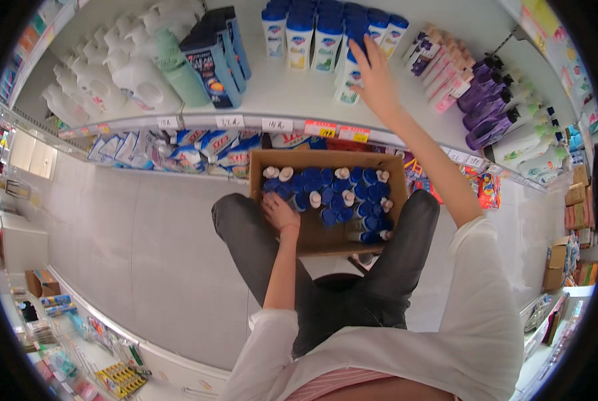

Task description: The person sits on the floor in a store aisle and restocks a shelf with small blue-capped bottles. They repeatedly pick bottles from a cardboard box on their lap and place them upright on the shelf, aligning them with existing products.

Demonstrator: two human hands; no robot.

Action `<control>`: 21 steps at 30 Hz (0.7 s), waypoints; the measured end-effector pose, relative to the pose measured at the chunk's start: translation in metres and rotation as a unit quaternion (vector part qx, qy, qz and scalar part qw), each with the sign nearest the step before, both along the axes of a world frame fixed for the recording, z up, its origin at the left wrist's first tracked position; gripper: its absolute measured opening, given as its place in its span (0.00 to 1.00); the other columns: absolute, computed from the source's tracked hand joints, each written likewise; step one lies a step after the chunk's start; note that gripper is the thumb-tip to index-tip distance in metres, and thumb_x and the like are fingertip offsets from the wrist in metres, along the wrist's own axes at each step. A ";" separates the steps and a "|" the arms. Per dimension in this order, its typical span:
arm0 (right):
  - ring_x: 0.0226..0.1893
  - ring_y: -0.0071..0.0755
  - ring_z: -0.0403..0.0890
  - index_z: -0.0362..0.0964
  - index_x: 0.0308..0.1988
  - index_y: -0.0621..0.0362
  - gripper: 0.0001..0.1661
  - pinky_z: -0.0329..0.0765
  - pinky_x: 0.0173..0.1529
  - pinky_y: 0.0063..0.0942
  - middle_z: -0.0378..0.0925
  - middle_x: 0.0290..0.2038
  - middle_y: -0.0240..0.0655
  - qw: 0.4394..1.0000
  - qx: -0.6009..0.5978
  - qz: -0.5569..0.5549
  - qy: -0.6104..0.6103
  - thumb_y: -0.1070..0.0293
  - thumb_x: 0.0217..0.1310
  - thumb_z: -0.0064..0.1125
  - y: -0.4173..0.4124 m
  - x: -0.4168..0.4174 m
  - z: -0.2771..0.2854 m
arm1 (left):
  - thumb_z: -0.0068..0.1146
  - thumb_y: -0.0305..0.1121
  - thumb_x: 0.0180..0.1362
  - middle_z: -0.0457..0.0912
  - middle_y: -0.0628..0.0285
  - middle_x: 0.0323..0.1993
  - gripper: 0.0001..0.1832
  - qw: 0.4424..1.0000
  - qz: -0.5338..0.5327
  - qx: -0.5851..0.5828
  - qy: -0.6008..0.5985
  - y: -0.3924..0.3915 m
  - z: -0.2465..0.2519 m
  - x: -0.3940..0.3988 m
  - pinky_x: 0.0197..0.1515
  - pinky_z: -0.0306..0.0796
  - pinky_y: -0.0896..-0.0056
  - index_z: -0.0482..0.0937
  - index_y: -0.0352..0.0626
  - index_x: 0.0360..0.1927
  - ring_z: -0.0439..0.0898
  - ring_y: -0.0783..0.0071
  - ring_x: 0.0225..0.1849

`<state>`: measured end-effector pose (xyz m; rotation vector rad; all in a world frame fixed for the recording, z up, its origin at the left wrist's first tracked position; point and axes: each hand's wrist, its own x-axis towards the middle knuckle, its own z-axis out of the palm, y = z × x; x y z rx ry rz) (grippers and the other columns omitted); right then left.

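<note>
My right hand (380, 92) is at the shelf, with its fingers and thumb around the right side of a white bottle with a blue cap (348, 90). This bottle tilts slightly and stands in front of several similar bottles (299, 42). Between my knees is an open cardboard box (324, 244), which holds many blue-capped bottles (336, 203) and some with pale pump tops (342, 173). My left hand (282, 214) reaches into the box's left side, its fingertips down among the caps; whether it grips a bottle is hidden.
White pump jugs (143, 82) and blue refill pouches (216, 75) stand on the shelf (258, 92) to the left. Pink boxes (446, 90) and purple bottles (492, 123) are to the right. Bagged goods (228, 150) lie below. Another stocked shelf (178, 373) runs behind me.
</note>
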<state>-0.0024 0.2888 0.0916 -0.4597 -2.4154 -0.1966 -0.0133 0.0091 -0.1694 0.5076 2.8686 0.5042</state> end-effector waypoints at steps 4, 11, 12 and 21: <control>0.61 0.54 0.59 0.53 0.61 0.48 0.56 0.62 0.62 0.39 0.55 0.61 0.49 1.000 0.010 0.023 0.015 0.71 0.30 0.74 0.004 -0.006 -0.007 | 0.58 0.21 0.43 0.64 0.53 0.56 0.23 0.997 0.024 0.024 0.063 -0.002 -0.062 -0.025 0.56 0.65 0.59 0.66 0.40 0.45 0.65 0.50 0.55; 0.63 0.53 0.54 0.46 0.64 0.56 0.56 0.51 0.66 0.49 0.52 0.62 0.49 0.998 -0.040 0.044 0.004 0.67 0.36 0.69 -0.022 0.012 0.016 | 0.53 0.22 0.48 0.71 0.50 0.41 0.08 0.978 0.075 0.192 -0.035 -0.012 -0.040 -0.036 0.48 0.67 0.61 0.70 0.37 0.34 0.71 0.56 0.47; 0.63 0.53 0.53 0.45 0.64 0.55 0.57 0.51 0.66 0.49 0.51 0.62 0.49 0.998 -0.033 0.060 0.015 0.66 0.35 0.70 -0.027 0.016 0.017 | 0.55 0.21 0.47 0.72 0.51 0.38 0.09 0.963 0.088 0.252 -0.030 -0.011 -0.044 -0.036 0.46 0.68 0.63 0.70 0.36 0.33 0.72 0.58 0.44; 0.62 0.48 0.56 0.50 0.61 0.57 0.45 0.53 0.64 0.44 0.55 0.61 0.47 0.967 -0.137 0.213 0.021 0.70 0.45 0.63 -0.063 0.070 0.036 | 0.62 0.23 0.50 0.80 0.63 0.36 0.14 0.837 -0.036 0.531 -0.125 -0.041 0.066 -0.028 0.40 0.72 0.79 0.79 0.36 0.43 0.77 0.81 0.38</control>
